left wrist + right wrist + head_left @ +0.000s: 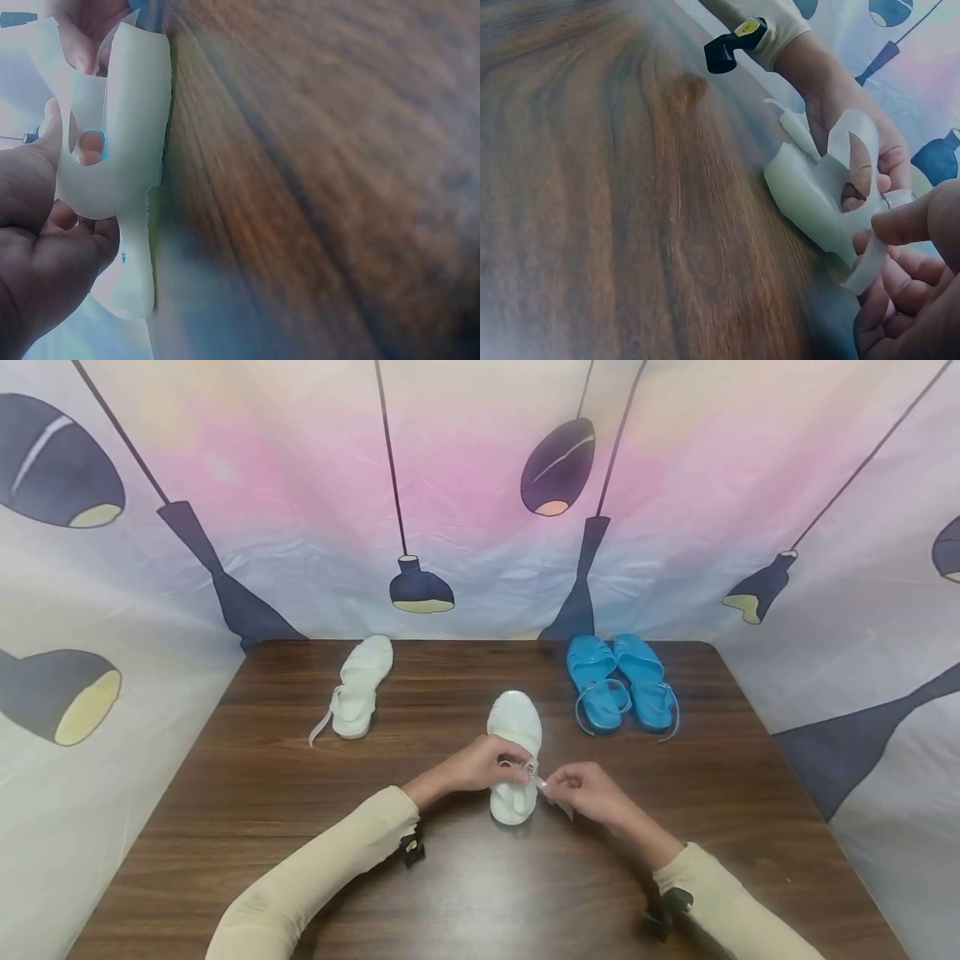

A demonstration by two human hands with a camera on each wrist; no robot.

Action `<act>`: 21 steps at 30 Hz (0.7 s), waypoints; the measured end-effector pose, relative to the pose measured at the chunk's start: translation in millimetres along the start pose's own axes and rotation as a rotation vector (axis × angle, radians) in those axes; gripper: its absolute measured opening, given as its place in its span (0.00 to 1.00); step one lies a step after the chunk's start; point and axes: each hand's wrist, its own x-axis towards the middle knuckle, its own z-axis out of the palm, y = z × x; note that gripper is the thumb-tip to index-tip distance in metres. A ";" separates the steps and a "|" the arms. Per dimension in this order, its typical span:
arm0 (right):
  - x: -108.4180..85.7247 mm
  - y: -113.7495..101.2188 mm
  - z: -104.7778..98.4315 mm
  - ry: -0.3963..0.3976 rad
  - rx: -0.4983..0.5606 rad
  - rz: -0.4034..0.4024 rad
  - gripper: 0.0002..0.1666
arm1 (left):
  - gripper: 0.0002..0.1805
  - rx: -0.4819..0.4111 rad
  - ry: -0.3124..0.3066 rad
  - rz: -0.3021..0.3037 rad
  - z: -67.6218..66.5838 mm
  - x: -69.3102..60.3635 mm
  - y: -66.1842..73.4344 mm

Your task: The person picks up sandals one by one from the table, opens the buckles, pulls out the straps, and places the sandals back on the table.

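Your left hand (483, 762) is gripping the white sandal (513, 714) at its ankle band, with thumb and fingers pinching beside the buckle (531, 768). Your right hand (588, 792) is pinching the strap (866, 274) just to the right of the sandal. Your 2 hands are working near each other, apart, with the strap running between them. The white sandal is resting sole-down on the middle of the brown table (480, 902), its toe pointing away from you. The other white sandal (367, 664) is lying farther back to the left, its own strap trailing. 2 blue sandals (592, 656) are sitting side by side toward the back right.
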 end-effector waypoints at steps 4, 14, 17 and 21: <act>3.3 -2.2 1.5 0.017 0.039 0.000 0.11 | 0.13 0.012 -0.013 0.014 -0.9 1.2 0.5; 4.6 -8.4 1.2 0.001 0.053 0.055 0.13 | 0.13 0.005 -0.014 0.026 0.6 0.3 0.1; 1.8 -5.3 -0.4 -0.024 0.029 0.046 0.11 | 0.15 0.012 -0.011 0.020 0.3 -0.9 0.7; 0.3 -2.3 -0.3 -0.026 0.034 0.022 0.10 | 0.15 0.021 -0.010 0.023 -0.5 -1.7 1.2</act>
